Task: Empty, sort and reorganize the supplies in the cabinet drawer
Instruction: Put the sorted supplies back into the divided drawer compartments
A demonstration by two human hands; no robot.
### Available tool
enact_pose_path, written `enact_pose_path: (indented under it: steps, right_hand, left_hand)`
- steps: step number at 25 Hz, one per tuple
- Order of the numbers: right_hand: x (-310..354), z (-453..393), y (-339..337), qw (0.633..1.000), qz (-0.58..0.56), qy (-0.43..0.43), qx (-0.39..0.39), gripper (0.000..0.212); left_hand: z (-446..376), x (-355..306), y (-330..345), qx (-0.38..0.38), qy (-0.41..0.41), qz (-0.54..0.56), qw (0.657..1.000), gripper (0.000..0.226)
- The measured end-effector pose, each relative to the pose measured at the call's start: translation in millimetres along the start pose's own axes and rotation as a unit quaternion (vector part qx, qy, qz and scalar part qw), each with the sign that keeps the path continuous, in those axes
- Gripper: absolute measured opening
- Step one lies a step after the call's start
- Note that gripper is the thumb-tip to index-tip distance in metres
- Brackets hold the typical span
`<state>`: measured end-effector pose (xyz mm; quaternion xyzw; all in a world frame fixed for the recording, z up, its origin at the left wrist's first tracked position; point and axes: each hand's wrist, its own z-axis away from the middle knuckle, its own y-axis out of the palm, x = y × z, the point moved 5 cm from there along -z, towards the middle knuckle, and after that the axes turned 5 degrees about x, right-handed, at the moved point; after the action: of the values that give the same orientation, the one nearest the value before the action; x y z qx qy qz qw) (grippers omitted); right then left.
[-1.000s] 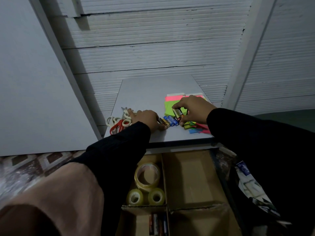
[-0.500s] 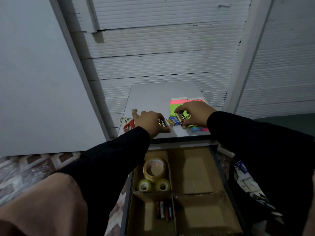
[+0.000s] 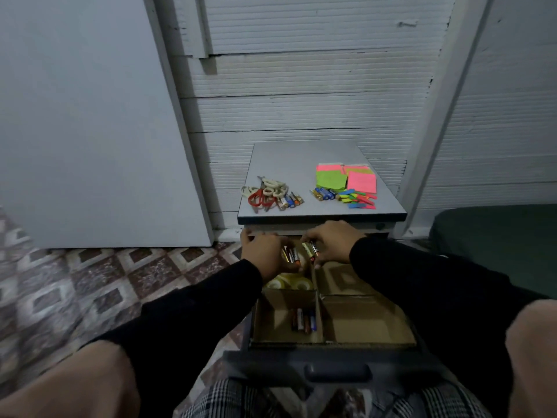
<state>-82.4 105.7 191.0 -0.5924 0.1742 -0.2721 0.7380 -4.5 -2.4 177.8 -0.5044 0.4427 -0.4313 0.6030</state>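
While both hands hang over the open drawer [image 3: 334, 352], left hand [image 3: 265, 254] grips cylindrical batteries [image 3: 291, 255], right hand [image 3: 333, 245] pinches two more [image 3: 310, 249]. Cardboard dividers [image 3: 319, 294], glossy tape rolls [image 3: 291, 283], loose cells [image 3: 303, 319] in near-left compartment.

On the counter [image 3: 304, 158] the scissors [image 3: 265, 193] lie at the left with a few batteries [image 3: 290, 200] just beside them on their right, while another row of batteries [image 3: 324, 194] lies right of centre, touching the paper sheets [image 3: 345, 179] behind it and the small paper strips [image 3: 358, 200] to its right. Below and before the counter the open drawer [image 3: 337, 372] holds a divided box [image 3: 367, 324]: tape rolls [image 3: 291, 283] in the rear left compartment, loose batteries [image 3: 303, 319] in the front left one. Both hands hang over the drawer's rear, the left hand [image 3: 265, 251] and the right hand [image 3: 334, 244] side by side, each with batteries in its grip.
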Motion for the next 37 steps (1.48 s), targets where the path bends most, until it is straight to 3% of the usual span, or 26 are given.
enact_pose_path:
  steps: [5,12,16,23,37]
  right_hand:
    - [29,3,45,0.998,-0.016,0.004,0.055,0.063]
    - [60,-7,129,0.988,-0.028,-0.019,0.154,0.057]
    - [73,-21,149,0.981,0.115,-0.063,0.145,0.052]
    - [72,-38,176,0.963,0.203,-0.071,0.161,0.044]
    - [73,-35,177,0.961,0.225,-0.082,0.142,0.051]
  left_hand:
    - [32,25,25,0.04,-0.021,0.001,0.999,0.055]
    - [53,74,49,0.038,-0.054,0.049,0.997,0.06]
    - [61,87,58,0.011,-0.05,0.069,0.996,0.057]
    - [67,100,71,0.007,-0.041,0.079,0.996,0.054]
    - [65,102,78,0.013,-0.038,0.081,0.996,0.055]
